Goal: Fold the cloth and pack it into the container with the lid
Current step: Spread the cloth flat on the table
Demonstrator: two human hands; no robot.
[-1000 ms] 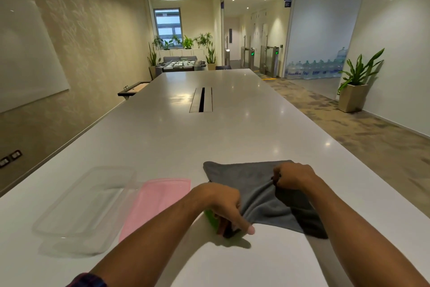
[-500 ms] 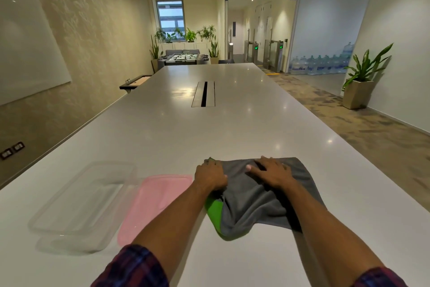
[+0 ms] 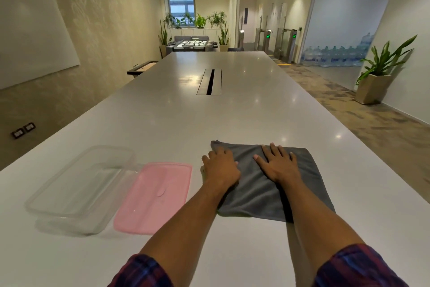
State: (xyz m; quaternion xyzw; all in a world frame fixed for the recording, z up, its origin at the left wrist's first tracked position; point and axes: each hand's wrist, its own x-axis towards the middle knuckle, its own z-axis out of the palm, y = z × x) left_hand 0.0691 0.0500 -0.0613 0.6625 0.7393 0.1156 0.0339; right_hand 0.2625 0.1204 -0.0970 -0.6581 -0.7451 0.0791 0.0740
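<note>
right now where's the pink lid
In the head view the pink lid lies flat on the white table, left of centre, between the clear container and the left hand on the grey cloth.

On the table (image 3: 162, 119), near its front edge, the container (image 3: 76, 184) lies leftmost, the lid (image 3: 153, 196) just beside it, the cloth (image 3: 260, 184) rightmost under both hands.

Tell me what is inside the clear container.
Nothing shows inside the clear container; the white table shows through its walls. The pink lid lies beside it, and the grey cloth is under both hands.
</note>
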